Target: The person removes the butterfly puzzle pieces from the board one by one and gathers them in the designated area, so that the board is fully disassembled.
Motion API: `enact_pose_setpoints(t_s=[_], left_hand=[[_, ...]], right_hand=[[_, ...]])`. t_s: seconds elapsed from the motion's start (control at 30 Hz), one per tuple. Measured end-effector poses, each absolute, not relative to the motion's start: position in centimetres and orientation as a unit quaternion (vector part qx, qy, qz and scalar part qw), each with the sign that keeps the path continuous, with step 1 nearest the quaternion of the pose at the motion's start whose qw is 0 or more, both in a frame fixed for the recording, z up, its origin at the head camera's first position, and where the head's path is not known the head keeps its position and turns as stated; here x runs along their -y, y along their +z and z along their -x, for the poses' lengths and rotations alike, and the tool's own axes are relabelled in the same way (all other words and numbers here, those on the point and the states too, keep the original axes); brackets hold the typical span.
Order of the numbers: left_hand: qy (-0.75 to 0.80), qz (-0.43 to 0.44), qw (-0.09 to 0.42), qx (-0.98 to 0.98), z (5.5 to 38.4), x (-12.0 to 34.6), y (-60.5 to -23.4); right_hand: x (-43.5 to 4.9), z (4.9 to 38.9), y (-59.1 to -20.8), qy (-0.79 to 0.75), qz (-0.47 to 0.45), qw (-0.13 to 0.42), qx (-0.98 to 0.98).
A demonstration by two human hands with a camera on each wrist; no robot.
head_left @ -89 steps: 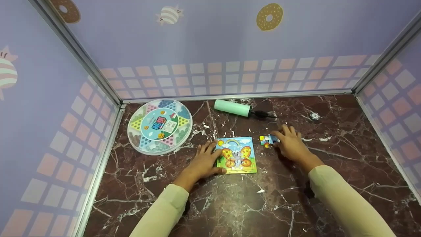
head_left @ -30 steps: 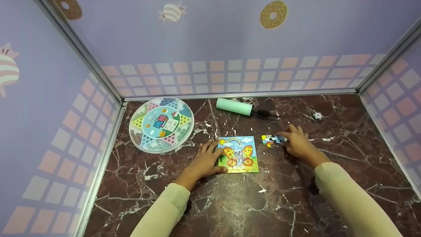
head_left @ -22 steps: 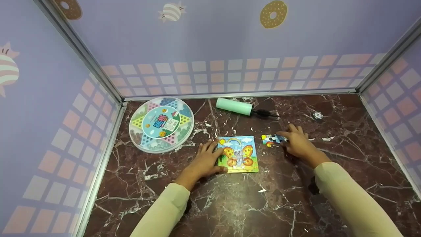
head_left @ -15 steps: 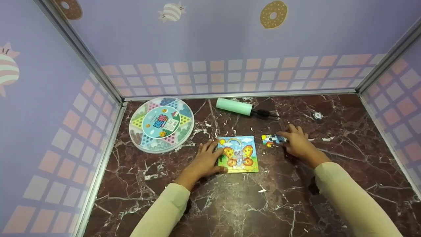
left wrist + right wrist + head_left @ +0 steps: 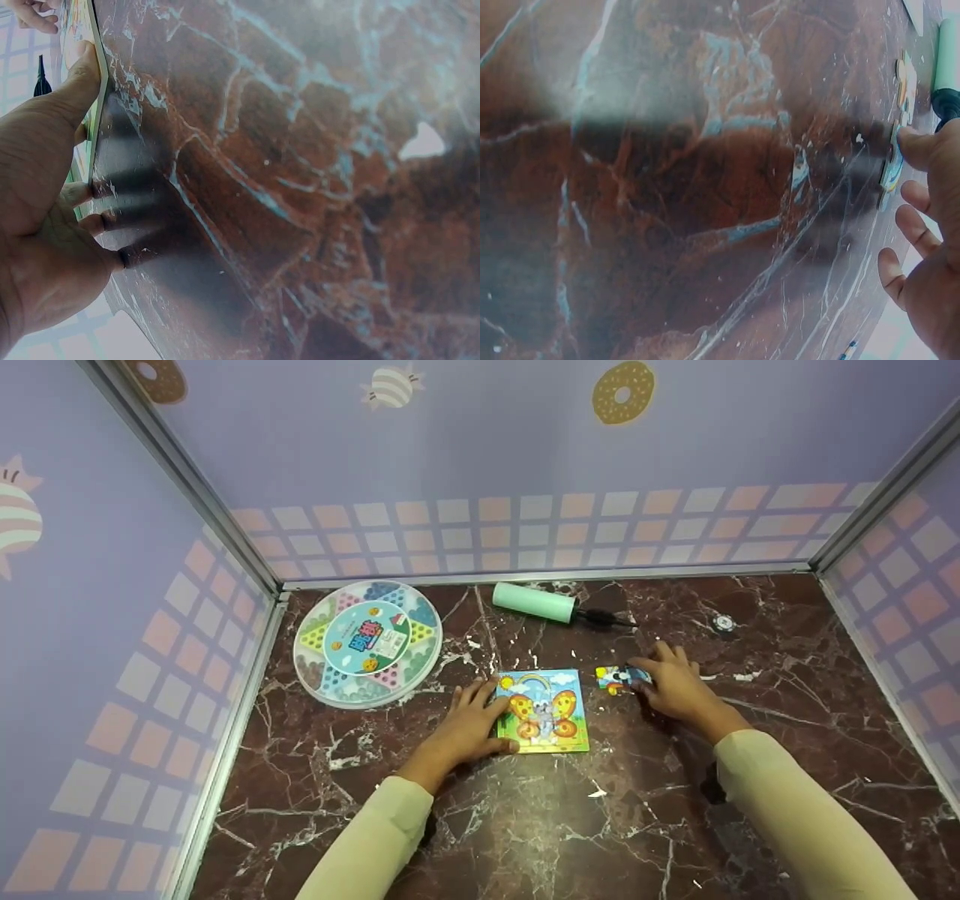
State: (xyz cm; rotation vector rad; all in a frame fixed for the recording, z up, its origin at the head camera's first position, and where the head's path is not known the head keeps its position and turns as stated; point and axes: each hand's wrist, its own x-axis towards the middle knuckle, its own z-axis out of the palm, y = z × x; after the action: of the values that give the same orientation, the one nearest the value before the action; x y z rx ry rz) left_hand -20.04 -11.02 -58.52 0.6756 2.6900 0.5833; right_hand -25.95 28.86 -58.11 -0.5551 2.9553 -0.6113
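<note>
A square puzzle board (image 5: 544,712) with an orange-winged butterfly picture lies flat on the dark marbled surface. My left hand (image 5: 469,727) rests along its left edge, thumb over the lower corner and fingers spread near the upper one. In the left wrist view that thumb (image 5: 84,71) lies on the board's rim. To the right of the board is a small group of loose puzzle pieces (image 5: 613,678). My right hand (image 5: 675,686) pinches the rightmost, bluish piece between index finger and thumb, partly covering it. In the right wrist view, the thumb touches this puzzle piece (image 5: 892,161) at its edge.
A round Chinese checkers set (image 5: 367,641) with a clear rim stands back left. Behind the board lies a mint-green hand pump (image 5: 534,603) with a black nozzle. A small round chip (image 5: 723,623) is at back right. Patterned walls (image 5: 480,457) enclose the surface.
Over three seconds my right hand has shifted slightly right, leaving more of the loose pieces showing; in the last half second it edges slightly left. My left hand stays on the board.
</note>
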Motion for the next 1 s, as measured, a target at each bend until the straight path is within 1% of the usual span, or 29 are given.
enact_pose_setpoints(t_s=[0.3, 0.67, 0.87, 1.0], left_hand=[[0.205, -0.235, 0.154, -0.937, 20.0, 11.1, -58.3], [0.204, -0.234, 0.147, -0.939, 20.0, 11.0, -58.3], [0.199, -0.231, 0.152, -0.940, 20.0, 10.9, -58.3], [0.206, -0.228, 0.157, -0.939, 19.9, 10.9, -58.2]], right_hand=[[-27.4, 25.9, -57.9, -0.197, 0.187, 0.038, -0.962], [-24.5, 25.7, -58.2, -0.201, 0.213, 0.025, -0.956], [-23.0, 25.5, -58.4, -0.204, 0.219, 0.035, -0.954], [-22.3, 25.5, -58.5, -0.206, 0.228, 0.030, -0.951]])
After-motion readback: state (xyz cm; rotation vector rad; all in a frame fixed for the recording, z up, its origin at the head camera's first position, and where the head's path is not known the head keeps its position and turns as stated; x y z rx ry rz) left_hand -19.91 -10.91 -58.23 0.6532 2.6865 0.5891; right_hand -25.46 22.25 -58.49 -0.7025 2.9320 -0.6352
